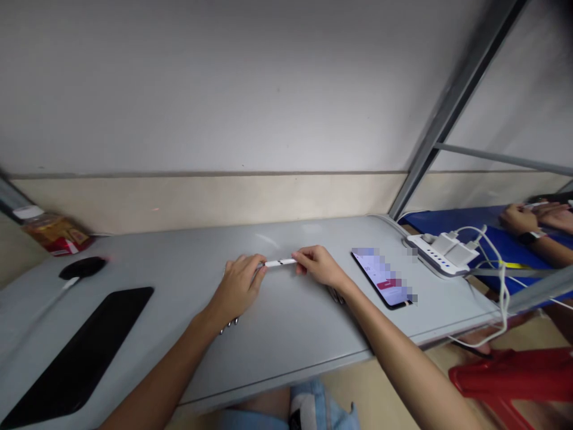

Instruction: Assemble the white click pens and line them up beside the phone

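Both hands meet over the middle of the grey table (286, 334), joined by a slim white pen-like stick (274, 263) with dark marks near its middle. My left hand (239, 283) pinches its left end between thumb and fingers. At the other end, my right hand (319, 266) grips it with thumb and fingertips. The stick lies roughly level; its exact kind is too small to make out. Small shiny loops (229, 325) show beside my left wrist. Something dark (335, 295), mostly hidden, lies under my right wrist.
To the right lie a lit phone (385, 278) and a white power strip (436, 254) with chargers and cables. On the left are a black mat (83, 352), a black puck-like device (83, 267) and a jar (54, 230). Another person's hands (521, 220) are far right, above a red stool (514, 376).
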### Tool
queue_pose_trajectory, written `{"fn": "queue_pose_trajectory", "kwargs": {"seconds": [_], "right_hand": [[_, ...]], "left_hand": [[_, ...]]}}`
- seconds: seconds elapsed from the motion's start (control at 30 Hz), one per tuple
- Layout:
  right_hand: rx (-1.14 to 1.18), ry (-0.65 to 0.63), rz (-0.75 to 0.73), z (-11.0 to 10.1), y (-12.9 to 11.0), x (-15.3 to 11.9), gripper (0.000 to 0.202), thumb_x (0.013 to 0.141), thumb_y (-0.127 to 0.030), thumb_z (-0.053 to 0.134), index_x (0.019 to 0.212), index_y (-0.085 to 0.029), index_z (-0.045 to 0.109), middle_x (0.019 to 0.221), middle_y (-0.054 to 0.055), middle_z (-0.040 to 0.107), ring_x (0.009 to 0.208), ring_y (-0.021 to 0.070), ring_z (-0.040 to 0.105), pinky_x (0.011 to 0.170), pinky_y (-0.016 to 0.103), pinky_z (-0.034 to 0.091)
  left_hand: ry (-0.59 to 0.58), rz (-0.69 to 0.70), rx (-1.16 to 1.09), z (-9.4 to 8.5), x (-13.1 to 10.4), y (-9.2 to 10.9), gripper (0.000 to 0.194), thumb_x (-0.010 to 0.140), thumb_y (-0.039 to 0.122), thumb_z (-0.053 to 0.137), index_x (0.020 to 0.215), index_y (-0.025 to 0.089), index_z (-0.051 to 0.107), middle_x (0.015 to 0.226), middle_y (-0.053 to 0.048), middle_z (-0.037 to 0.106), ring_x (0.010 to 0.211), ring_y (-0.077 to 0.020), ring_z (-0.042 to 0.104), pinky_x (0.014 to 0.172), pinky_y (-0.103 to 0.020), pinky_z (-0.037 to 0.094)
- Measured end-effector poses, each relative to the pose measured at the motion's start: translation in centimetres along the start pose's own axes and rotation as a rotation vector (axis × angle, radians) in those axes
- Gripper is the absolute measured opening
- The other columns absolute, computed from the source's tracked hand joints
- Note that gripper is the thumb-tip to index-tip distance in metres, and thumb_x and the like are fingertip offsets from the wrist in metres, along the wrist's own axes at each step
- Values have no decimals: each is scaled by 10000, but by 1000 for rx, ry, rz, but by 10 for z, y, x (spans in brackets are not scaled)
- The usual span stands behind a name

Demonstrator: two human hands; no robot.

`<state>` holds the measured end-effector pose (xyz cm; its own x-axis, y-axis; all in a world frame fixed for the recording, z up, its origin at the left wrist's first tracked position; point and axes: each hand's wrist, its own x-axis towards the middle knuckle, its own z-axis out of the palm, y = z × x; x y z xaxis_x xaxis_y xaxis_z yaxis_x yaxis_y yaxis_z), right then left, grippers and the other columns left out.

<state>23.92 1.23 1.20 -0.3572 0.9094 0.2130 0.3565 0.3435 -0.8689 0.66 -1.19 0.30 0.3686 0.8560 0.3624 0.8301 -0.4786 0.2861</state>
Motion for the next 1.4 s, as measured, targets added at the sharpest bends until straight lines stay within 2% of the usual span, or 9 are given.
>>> {"fn": "queue_pose_trajectory", "kwargs": {"seconds": [0.03,0.1,0.17,0.3,0.4,0.63,0.9,1.17,1.4], "right_hand": [[-9,-6,-18,0,0,0,281,887,-360,528,733,-152,639,663,1,561,622,115,467,625,244,364],[8,30,-83,0,0,0,140,824,-292,611,852,-160,649,791,14,612,701,121,509,671,240,385],[30,60,-103,0,0,0,236,780,-286,667,986,-174,640,890,23,629,747,125,533,695,240,400],[-60,5,-46,1,0,-1,229,887,-344,543,836,-159,669,712,12,607,650,122,505,633,245,376],[-113,34,-127,1,1,-1,90,831,-218,602,851,-168,674,789,24,640,725,135,538,665,244,388],[-288,99,-292,2,3,-1,199,777,-25,570,840,-187,667,895,48,639,822,160,561,742,270,416],[-483,199,-263,-10,9,1,242,807,-26,567,940,-197,674,910,58,681,868,201,559,778,309,417],[-609,215,-224,-26,14,2,273,848,-50,550,998,-208,715,994,80,710,908,223,573,818,347,409],[-516,107,-356,-14,12,0,233,894,-119,557,1034,-216,716,998,71,704,906,207,575,830,332,416]], "left_hand": [[-5,2,3,0,0,0,232,980,354,365,1019,227,555,873,-21,621,875,-207,550,808,-357,338],[-12,1,8,0,0,-1,231,983,351,359,1011,225,550,873,-21,619,863,-205,547,802,-355,334],[-17,-2,4,0,0,-1,237,988,351,347,998,225,548,879,-19,620,856,-200,549,799,-351,331],[-18,5,-1,0,0,0,243,993,350,342,980,232,554,865,-7,622,837,-189,550,794,-344,319],[-27,21,10,0,-1,1,271,998,339,324,947,225,566,861,-12,627,835,-187,540,772,-339,308],[-42,2,8,1,-1,-4,369,1006,344,270,851,206,575,835,-21,639,794,-181,549,749,-330,309],[-11,-15,-18,-2,0,-1,315,991,312,327,1187,298,574,1028,-14,678,953,-195,583,828,-350,317],[8,-52,25,-2,1,-5,316,991,321,310,1136,278,587,991,-36,690,924,-213,584,816,-359,324],[-65,-29,-20,-1,1,0,294,992,345,312,1102,284,577,980,-28,684,924,-217,571,827,-376,323]]}}
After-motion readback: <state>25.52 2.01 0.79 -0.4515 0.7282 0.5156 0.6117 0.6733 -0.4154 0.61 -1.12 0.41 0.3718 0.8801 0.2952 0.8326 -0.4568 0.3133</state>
